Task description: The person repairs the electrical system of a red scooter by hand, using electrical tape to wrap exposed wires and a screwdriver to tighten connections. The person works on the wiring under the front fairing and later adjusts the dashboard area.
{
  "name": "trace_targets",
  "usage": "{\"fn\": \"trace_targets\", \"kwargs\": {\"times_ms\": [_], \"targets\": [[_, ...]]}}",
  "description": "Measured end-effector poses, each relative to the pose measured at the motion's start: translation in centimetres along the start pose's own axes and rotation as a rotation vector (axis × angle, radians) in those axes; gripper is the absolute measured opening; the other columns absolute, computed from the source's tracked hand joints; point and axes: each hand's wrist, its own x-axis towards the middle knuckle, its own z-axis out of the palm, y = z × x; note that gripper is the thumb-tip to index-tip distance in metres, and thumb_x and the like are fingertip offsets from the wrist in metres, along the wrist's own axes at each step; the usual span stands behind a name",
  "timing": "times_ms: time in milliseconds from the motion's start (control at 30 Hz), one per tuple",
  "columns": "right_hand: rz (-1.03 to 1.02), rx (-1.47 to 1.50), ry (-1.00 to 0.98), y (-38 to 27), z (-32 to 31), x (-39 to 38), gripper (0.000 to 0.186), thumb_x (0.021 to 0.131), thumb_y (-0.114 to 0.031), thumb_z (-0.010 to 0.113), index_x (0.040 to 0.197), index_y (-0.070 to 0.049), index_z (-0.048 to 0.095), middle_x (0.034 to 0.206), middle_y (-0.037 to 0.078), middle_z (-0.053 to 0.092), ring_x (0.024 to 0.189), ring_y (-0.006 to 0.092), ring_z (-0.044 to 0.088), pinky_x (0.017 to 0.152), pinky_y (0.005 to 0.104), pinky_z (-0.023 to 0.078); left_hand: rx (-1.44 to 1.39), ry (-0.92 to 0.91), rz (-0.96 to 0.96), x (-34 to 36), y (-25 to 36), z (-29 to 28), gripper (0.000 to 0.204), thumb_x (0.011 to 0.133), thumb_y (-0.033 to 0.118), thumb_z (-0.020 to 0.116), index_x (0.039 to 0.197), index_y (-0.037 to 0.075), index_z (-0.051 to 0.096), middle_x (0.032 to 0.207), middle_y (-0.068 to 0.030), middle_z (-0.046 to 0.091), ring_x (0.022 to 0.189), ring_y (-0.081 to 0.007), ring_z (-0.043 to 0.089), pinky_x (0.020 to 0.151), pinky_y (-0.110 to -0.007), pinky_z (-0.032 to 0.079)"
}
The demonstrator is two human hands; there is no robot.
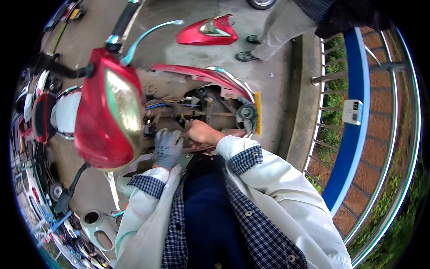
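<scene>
At the centre of the frame a red plastic-bodied motor scooter (107,107) stands with its front panel off, so that the bare frame and wiring (179,107) show between the red headlamp housing on the left and the curved red side panel with chrome trim (201,74) running toward the upper right.

The left hand (168,148), in a grey knitted work glove, sits just below the centre of the frame with its fingers curled and pressed against the exposed innards beside the headlamp housing; whether it grips anything cannot be told.

The right hand (201,133), bare, is just to the right of it, half closed, fingertips reaching into the tangle of blue and yellow wires; what it holds, if anything, is hidden. The two hands are near each other but apart. Both sleeves are pale jacket cuffs turned back over blue checked cloth.

A loose red scooter body panel (208,32) lies on the concrete floor (268,80) at upper centre. Just right of it stand another person's grey trouser legs and dark shoes (264,42). Along the right edge runs a blue and steel railing (354,134).
</scene>
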Motion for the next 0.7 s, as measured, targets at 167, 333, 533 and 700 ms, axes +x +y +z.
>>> {"fn": "trace_targets", "kwargs": {"times_ms": [167, 333, 533, 700], "targets": [[-0.078, -0.329, 0.734, 9.9, -7.1, 0.2, 0.027, 0.09, -0.022, 0.057, 0.097, 0.003, 0.064, 0.096, 0.025, 0.071, 0.087, 0.0393, 0.07, 0.082, 0.048, 0.054, -0.083, -0.109, -0.134, 0.8, 0.4, -0.8, 0.021, 0.088, 0.025, 0.063, 0.102, 0.009, 0.067, 0.099, -0.0113, 0.069, 0.1, -0.0353, 0.06, 0.095, -0.046, 0.042], [0.192, -0.469, 0.828, 13.3, -12.3, -1.5, 0.032, 0.088, -0.019, 0.053, 0.113, 0.001, 0.059, 0.104, 0.03, 0.068, 0.097, 0.0454, 0.067, 0.085, 0.0513, 0.053, -0.21, 0.141, -0.304, 0.1, 1.3, -3.6, 0.032, 0.093, 0.021, 0.06, 0.122, 0.006, 0.062, 0.115, -0.0162, 0.066, 0.105, -0.0352, 0.061, 0.095, -0.045, 0.045], [0.268, -0.517, 0.922, 13.6, -11.3, -0.4, 0.033, 0.085, -0.017, 0.058, 0.113, 0.001, 0.06, 0.113, 0.031, 0.063, 0.098, 0.0443, 0.066, 0.086, 0.0482, 0.054, -0.453, 0.199, -0.417, 0.1, 3.7, -7.3, 0.034, 0.095, 0.013, 0.059, 0.125, -0.002, 0.058, 0.119, -0.0179, 0.065, 0.108, -0.0272, 0.064, 0.093, -0.037, 0.049], [-0.05, -0.365, 0.842, 11.1, -11.3, -4.3, 0.036, 0.076, -0.02, 0.069, 0.106, -0.001, 0.063, 0.1, 0.027, 0.066, 0.095, 0.0415, 0.065, 0.083, 0.047, 0.052, -0.678, 0.115, -0.445, 2.1, 6.9, -10.3, 0.037, 0.094, 0.014, 0.062, 0.126, -0.003, 0.058, 0.118, -0.0167, 0.065, 0.102, -0.0231, 0.066, 0.09, -0.034, 0.052]]}}
